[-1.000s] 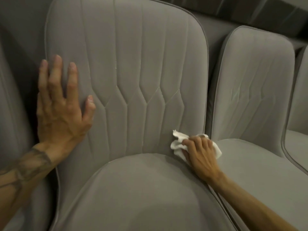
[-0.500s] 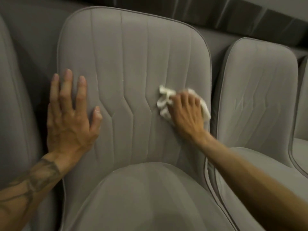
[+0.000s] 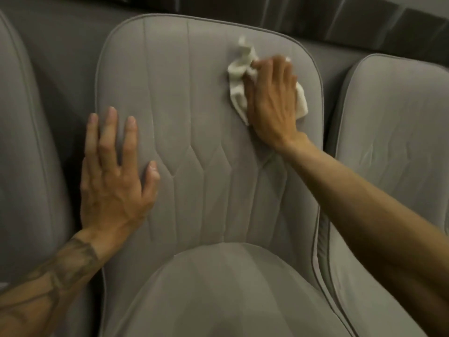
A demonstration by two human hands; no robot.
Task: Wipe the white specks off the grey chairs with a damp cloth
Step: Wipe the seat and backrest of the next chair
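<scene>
A grey padded chair (image 3: 201,132) with stitched seams fills the middle of the view, its backrest facing me and its seat cushion below. My right hand (image 3: 272,100) presses a crumpled white cloth (image 3: 239,76) flat against the upper right of the backrest, fingers straight over the cloth. My left hand (image 3: 114,171) lies flat with spread fingers on the backrest's left edge. Faint pale marks show along the seams near the left hand.
A second grey chair (image 3: 393,132) stands close on the right and part of a third (image 3: 21,142) on the left. A dark gap separates the left chair from the middle one. A dark wall strip (image 3: 340,18) runs behind the chair backs.
My right hand has slid the cloth up the backrest, from its lower right corner by the seat to the upper right near the top. My left hand stays on the left edge.
</scene>
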